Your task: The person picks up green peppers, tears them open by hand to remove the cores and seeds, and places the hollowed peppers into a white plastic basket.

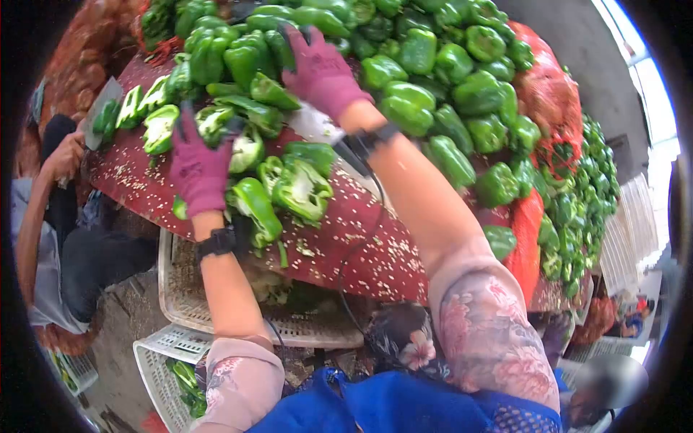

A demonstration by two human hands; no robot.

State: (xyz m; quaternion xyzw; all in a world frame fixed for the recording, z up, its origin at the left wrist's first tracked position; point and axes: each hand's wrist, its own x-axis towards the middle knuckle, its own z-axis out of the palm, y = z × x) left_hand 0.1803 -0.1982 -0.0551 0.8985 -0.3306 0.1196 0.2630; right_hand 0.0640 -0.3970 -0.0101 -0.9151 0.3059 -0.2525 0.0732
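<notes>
My left hand (198,169), in a maroon glove with dark fingertips, lies over cut green bell peppers with its fingers apart. A pepper half (160,130) is just left of its fingertips, and another cut piece (247,151) sits against its right side. Nearer to me lie an opened pepper (303,191) and a long pepper piece (258,209). My right hand (321,76), in the same kind of glove, reaches to the heap with spread fingers beside a whole green bell pepper (278,49). Part of that pepper is hidden, and no firm grip shows.
Pale seeds are scattered over the dark red tabletop (375,256). Whole peppers (476,90) are heaped at the back and right, beside a red mesh sack (545,94). White crates (177,289) stand below the edge. Another person's hand (66,155) is at the left.
</notes>
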